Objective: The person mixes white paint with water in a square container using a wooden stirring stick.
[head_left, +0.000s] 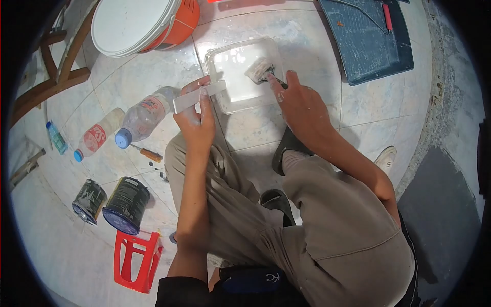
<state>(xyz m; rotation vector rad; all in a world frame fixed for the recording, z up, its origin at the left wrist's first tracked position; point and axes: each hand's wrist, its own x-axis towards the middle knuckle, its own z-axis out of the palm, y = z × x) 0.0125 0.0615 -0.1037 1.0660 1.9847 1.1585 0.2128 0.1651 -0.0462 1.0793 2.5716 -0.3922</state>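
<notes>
A clear plastic container (210,65) of white liquid stands on the tiled floor. My right hand (299,105) grips the dark handle of a paintbrush (260,70), whose white-coated bristles rest in the container's right part. In my left hand (197,120) is a flat whitish strip (190,101), pinched between thumb and fingers, its far end over the container's left rim. White smears mark the fingers of both hands.
A white-lidded orange bucket (181,25) stands upper left, a dark paint tray (373,56) upper right. Along the left are plastic bottles (148,115), a screwdriver (151,155), two dark cans (126,202), a red stool (135,261) and a wooden frame (46,92).
</notes>
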